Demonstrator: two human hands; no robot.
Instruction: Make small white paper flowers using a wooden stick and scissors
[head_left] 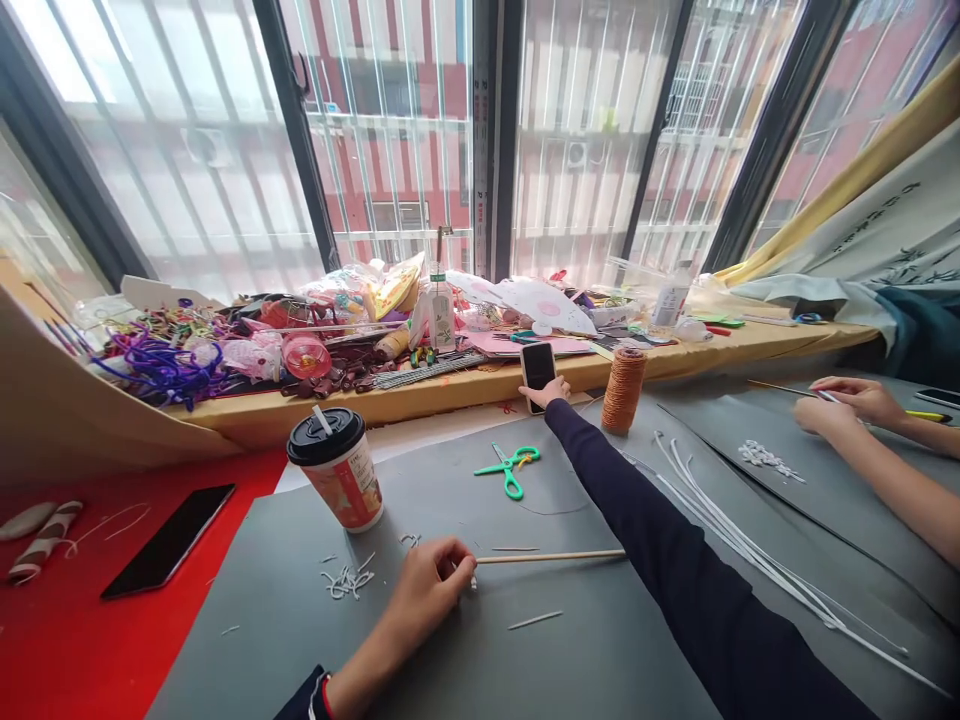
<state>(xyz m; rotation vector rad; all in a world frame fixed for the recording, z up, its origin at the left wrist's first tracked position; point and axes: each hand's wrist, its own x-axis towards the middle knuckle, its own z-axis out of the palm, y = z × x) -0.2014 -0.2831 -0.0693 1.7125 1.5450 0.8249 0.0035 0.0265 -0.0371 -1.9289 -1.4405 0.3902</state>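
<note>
My left hand point(436, 578) rests low on the grey table sheet, fingers pinched round the left end of a thin wooden stick point(551, 557). A bit of white shows below the fingertips. My right arm reaches across the stick's right part to the ledge, where my right hand point(549, 393) grips the lower part of an upright phone point(538, 368) with a dark screen. Green scissors point(510, 467) lie partly open between the hands. Two thin pale rods lie near the stick, one above it point(515, 548) and one below it point(535, 620). Small white cut pieces point(347, 580) are scattered left of my left hand.
A lidded paper cup point(341, 475) and a black phone point(169, 541) stand and lie at left. An orange twine spool point(623, 392) is beside my right forearm. White cords point(720, 530) stretch rightward. Another person's hands point(844, 405) work at right. Craft supplies crowd the ledge point(420, 401).
</note>
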